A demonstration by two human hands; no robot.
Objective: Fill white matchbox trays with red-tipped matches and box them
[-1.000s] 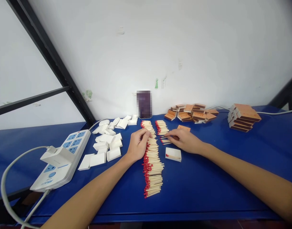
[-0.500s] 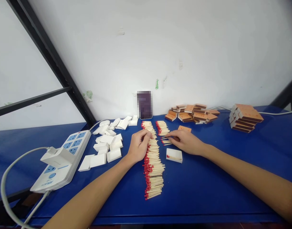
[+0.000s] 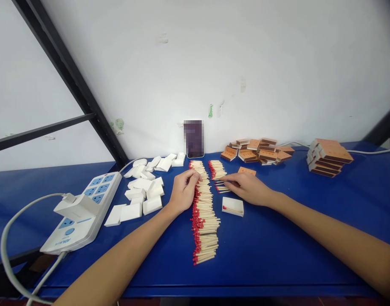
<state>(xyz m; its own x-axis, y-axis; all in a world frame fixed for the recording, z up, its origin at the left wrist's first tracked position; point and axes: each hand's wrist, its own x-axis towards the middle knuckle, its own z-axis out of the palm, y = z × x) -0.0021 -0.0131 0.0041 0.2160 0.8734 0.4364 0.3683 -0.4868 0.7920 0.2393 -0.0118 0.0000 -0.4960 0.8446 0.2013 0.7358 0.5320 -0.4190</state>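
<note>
Right hand (image 3: 248, 187): thumb and forefinger drawn close together at the loose matches (image 3: 221, 191); cannot tell whether one is pinched. These few lie just under and beside the fingertips, red heads toward the left hand. Left hand (image 3: 185, 192): fingers curled in, thumb against forefinger, over the long row (image 3: 205, 221); grip hidden, so cannot tell if a match is pinched.

Long row runs past the left hand both ways, beyond it and back toward the person, heads mostly on the left. Short row (image 3: 217, 169) just beyond the right fingertips, heads likewise left.

Containers: open tray (image 3: 232, 202) on the near side of the right hand, just beside it; a very few matches inside, lying along one long wall, rest of its floor bare. Sleeve (image 3: 247, 171) flat on the counter (image 3: 265, 255), just beyond the right hand. Farther past that hand, a heap (image 3: 257, 151) of orange and brown boxes; contents cannot be made out. Stack (image 3: 330, 155) well to the right of the right hand, boxes piled several high, pale ends facing the hand. White trays (image 3: 152, 205) scattered left of the left hand, some overlapping.
</note>
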